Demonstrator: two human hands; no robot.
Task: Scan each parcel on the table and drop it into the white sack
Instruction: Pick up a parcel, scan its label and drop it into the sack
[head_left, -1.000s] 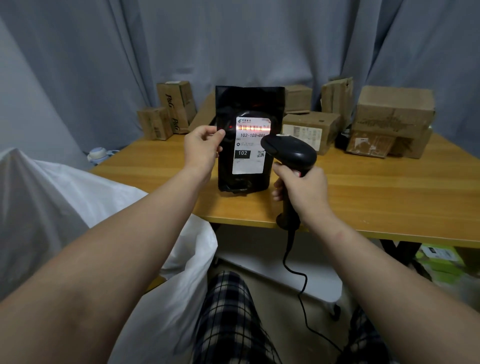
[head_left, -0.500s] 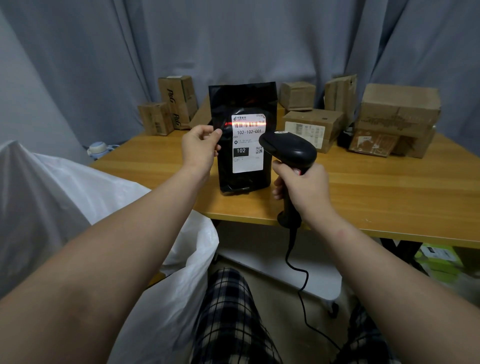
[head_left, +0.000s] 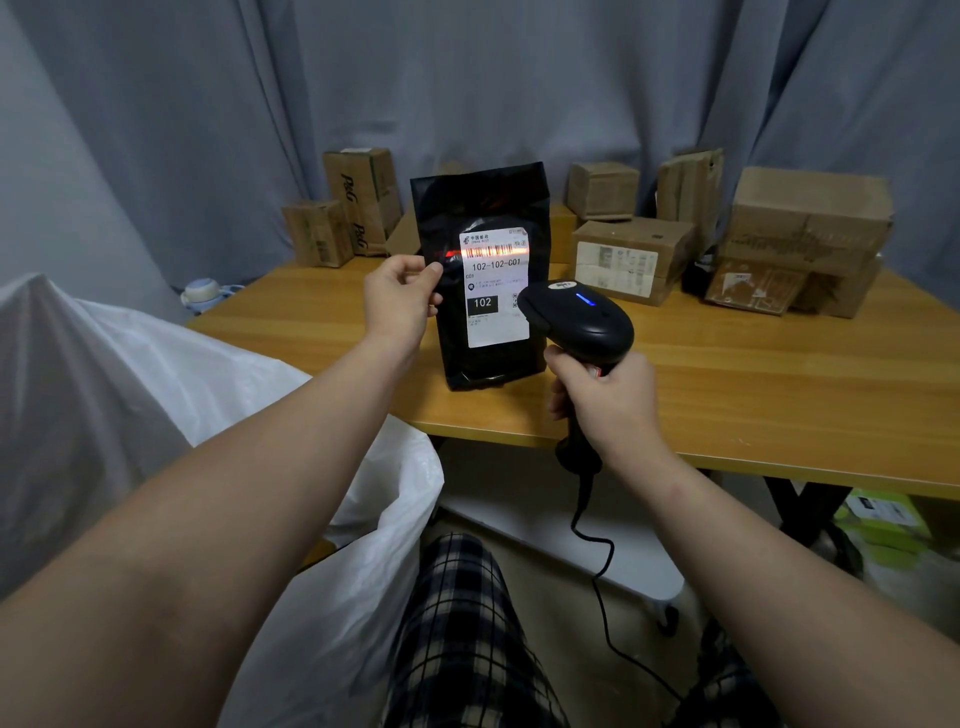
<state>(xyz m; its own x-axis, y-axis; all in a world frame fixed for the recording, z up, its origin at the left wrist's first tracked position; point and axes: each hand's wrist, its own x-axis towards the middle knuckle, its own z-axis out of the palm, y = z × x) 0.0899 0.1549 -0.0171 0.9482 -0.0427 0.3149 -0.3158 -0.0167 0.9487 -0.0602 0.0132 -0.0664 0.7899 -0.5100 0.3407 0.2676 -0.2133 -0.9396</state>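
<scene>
My left hand (head_left: 399, 302) pinches the left edge of a black pouch parcel (head_left: 457, 218), which stands upright on the wooden table (head_left: 779, 384) with its white shipping label facing me. My right hand (head_left: 608, 400) grips the handle of a black corded barcode scanner (head_left: 579, 317), just right of the pouch. The scanner's red line lies across the barcode at the label's top, and a blue light glows on the scanner head. The white sack (head_left: 218, 395) gapes open at my lower left, below the table's edge.
Several brown cardboard boxes stand along the table's back edge, such as a tall one (head_left: 363, 197) at the left and a large one (head_left: 810, 223) at the right. A curtain hangs behind. The scanner cable (head_left: 602, 571) trails down past my knees.
A blue light has come on atop the scanner. The pouch and both hands hold nearly the same place, with the red line still on the barcode.
</scene>
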